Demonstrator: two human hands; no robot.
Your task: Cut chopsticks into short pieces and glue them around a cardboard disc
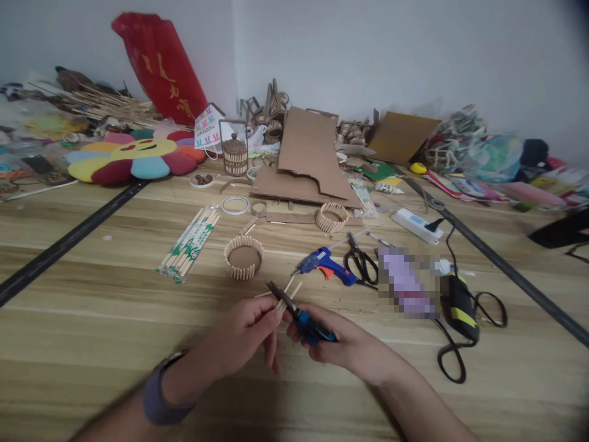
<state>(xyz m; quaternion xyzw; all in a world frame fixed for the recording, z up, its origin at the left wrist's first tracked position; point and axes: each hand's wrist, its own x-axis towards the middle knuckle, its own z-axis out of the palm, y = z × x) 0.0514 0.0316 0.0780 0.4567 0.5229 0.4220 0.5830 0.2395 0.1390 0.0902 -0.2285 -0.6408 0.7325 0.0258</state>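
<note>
Over the table (92,319), right hand (354,353) holds pliers (298,314) pointing away-left.

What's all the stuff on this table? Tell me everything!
pliers: one, blue handles, in right hand
sticks: two, pale wood, at left fingertips
stick basket: one, tan, just beyond the hands
stick ring: one, tan, by the cardboard
chopstick pack: one, green and white, left of basket
glue gun: one, blue, right of basket
scissors: one, black, beside glue gun
power strip: one, white, far right
cardboard: several sheets, brown, at the back
flower cushion: one, rainbow, back left
table: one, light wood, under everything
left hand: one, pinching sticks
right hand: one, gripping pliers
</note>
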